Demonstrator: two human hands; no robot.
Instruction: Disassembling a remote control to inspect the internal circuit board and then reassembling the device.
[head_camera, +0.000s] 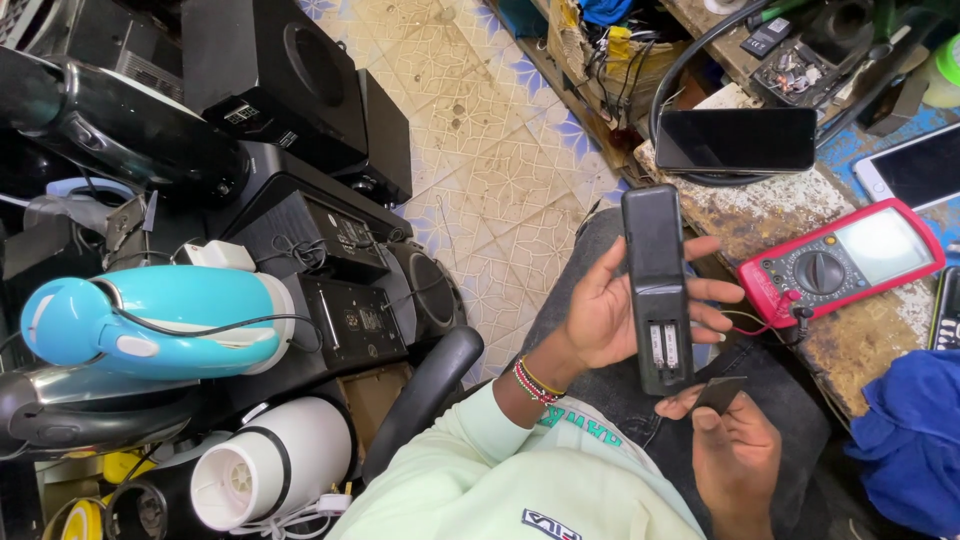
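The black remote control (655, 285) lies face down in our left hand (610, 315), held over our lap beside the edge of a worn workbench (760, 215); its battery bay is uncovered at the lower end, and we can see two pale batteries (664, 346) seated side by side inside it. Our left hand cradles the remote from underneath, the fingers (715, 292) curling round its right side and the thumb on the left, so the grip is closed firmly about the body. Just below the remote's lower end, our right hand (735, 455) pinches a small flat dark battery cover (720, 393) between thumb and fingertips, a narrow hold on that one piece; the cover sits just beside the remote, and we cannot tell whether the two touch. On our left wrist we wear a beaded bracelet (535, 383) above a pale green sleeve. On the workbench, near the remote, rests a red multimeter (835, 265) with its probe leads trailing toward our lap, and further up lies a dark phone (735, 140) with a blank screen. To our left, well apart from the hands, stand black speakers (300, 80), a turquoise kettle (160, 320) and a white appliance (270, 465), crowded together on the tiled floor (480, 150).
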